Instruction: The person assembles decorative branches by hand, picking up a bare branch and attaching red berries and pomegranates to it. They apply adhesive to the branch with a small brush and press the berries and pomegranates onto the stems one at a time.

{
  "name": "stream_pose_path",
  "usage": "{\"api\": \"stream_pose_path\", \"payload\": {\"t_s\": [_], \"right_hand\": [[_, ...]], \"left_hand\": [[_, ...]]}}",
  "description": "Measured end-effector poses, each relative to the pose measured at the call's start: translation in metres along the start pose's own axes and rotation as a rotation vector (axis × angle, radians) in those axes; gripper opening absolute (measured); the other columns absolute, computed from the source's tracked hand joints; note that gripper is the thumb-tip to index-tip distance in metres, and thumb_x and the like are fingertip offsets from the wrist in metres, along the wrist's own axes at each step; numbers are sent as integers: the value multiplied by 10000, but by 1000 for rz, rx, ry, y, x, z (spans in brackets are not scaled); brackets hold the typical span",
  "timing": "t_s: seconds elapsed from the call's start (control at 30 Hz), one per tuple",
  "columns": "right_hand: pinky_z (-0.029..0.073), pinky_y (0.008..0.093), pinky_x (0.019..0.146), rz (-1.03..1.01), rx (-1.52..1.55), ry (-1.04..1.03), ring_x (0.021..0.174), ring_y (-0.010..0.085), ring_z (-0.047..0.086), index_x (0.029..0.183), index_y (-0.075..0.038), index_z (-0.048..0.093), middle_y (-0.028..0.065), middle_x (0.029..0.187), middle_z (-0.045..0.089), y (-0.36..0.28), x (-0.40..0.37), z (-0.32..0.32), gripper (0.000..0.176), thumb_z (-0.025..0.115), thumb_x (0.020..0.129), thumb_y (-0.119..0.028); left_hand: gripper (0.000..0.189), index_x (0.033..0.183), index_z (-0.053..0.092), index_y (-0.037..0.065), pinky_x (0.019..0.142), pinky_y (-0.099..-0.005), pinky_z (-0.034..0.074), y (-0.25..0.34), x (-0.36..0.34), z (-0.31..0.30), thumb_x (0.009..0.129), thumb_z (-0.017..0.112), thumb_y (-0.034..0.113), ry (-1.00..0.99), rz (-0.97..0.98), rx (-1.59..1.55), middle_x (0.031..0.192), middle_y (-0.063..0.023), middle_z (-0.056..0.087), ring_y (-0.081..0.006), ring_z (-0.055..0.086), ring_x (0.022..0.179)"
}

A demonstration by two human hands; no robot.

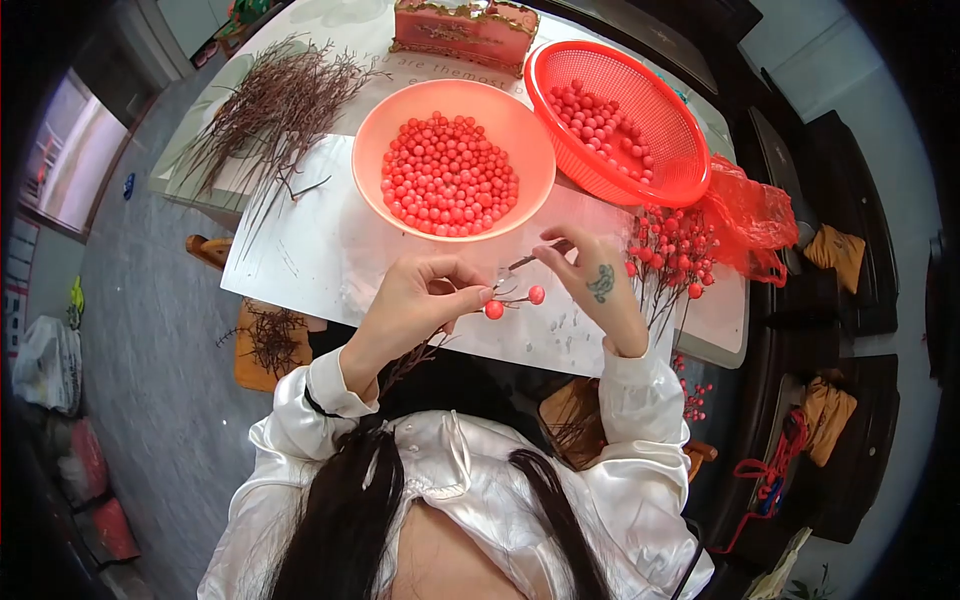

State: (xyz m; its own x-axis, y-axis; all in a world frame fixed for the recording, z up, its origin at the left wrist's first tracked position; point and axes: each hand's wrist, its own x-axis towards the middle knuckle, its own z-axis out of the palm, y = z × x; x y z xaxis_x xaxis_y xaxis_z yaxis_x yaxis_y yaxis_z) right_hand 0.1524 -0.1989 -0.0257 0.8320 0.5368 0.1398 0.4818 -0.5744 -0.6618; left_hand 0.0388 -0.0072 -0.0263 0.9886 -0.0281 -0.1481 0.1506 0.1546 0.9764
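Pinched between the thumb and fingers of my left hand (424,297) is a thin brown twig; two red berries, a nearer berry (494,310) and a farther berry (536,294), sit on its tips. My right hand (592,278) is closed too, thumb against fingers, on a dark stem end (522,262) of the twig. Both hands are over the front of the table, just short of a peach bowl (364,190) full of loose red berries (450,175). Beside my right wrist lies a bunch of berry-tipped branches (672,250).
A red plastic basket (690,150) with more berries stands right of the bowl. Bare twigs (285,105) are heaped at the left. At the back is a pink tissue box (462,38); a crumpled red bag (750,215) lies at the right. A wooden stool (260,365) holds twig scraps.
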Motion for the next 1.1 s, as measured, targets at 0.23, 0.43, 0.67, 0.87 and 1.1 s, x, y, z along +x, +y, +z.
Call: {"api": "stream_pose_path", "payload": {"t_s": [0.23,0.43,0.67,0.87,1.1], "right_hand": [[454,357,592,-141,-414,56,656,307,602,923,-15,604,156,707,622,-12,2,-23,298,672,751,-249],[441,384,617,-387,-451,130,697,301,588,896,-41,590,128,704,610,-31,37,-42,238,667,731,-196],[458,396,616,-488,-524,-218,724,308,591,798,-46,588,129,735,605,12,156,24,137,499,715,18],[497,397,652,-274,-899,-370,817,275,630,831,-142,646,90,846,644,22,181,61,171,502,746,-104],[494,368,616,-371,-627,-208,730,278,625,809,-73,627,132,784,631,12,170,45,124,589,692,-84]], "left_hand": [[131,819,623,-10,426,-162,376,-3,0,-4,802,617,119,8,-12,-12,702,-27,642,-21,486,498],[134,826,617,-13,423,-161,369,-4,0,-11,804,618,120,22,-31,-42,709,-32,644,-22,474,491],[121,850,611,-20,448,-165,371,-2,-6,-19,810,607,94,57,-34,-80,731,-51,635,-34,481,527],[127,859,615,-19,444,-161,364,-5,-12,-31,808,613,98,102,-13,-129,730,-50,636,-30,482,523],[140,856,633,-28,426,-152,349,-3,-13,-25,801,630,100,147,34,-151,718,-31,638,-16,481,510]]}}
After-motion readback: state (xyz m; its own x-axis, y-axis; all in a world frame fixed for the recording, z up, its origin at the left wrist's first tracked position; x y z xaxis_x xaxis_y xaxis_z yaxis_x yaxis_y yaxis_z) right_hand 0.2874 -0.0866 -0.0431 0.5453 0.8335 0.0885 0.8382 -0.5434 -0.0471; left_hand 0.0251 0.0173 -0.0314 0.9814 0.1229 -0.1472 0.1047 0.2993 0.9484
